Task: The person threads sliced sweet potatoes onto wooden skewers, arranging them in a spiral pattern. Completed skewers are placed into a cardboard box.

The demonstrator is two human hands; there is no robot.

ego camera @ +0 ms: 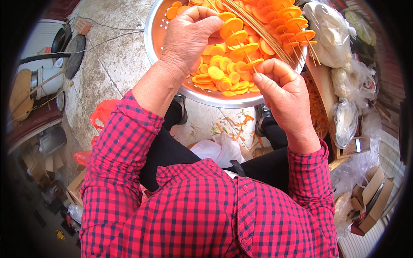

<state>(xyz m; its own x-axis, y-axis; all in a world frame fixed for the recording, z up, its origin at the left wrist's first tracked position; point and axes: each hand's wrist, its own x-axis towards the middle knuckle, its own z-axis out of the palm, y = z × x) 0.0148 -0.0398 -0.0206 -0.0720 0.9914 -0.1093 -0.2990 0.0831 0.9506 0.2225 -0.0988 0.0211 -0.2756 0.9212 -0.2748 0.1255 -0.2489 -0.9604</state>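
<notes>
Between my two hands runs a thin wooden skewer with several carrot slices [236, 38] spaced along it. My left hand [196, 35] pinches its upper end beside the top slices. Near the lower tip, my right hand [279, 85] has thumb and fingers closed on the skewer by the last slice. Below them a large metal colander [201, 99] holds loose carrot slices [222, 72]. A bundle of bare wooden skewers [258, 27] lies across the slices, and several loaded carrot skewers [290, 24] rest at the colander's right side, their tips over the rim.
Plastic bags [332, 35] with pale contents line the right side, beside a wooden board [322, 84]. Carrot peelings [240, 127] and a white plastic bag [222, 150] lie on the floor between my feet. A cable [96, 47] crosses the floor at left, near a red bag [105, 111].
</notes>
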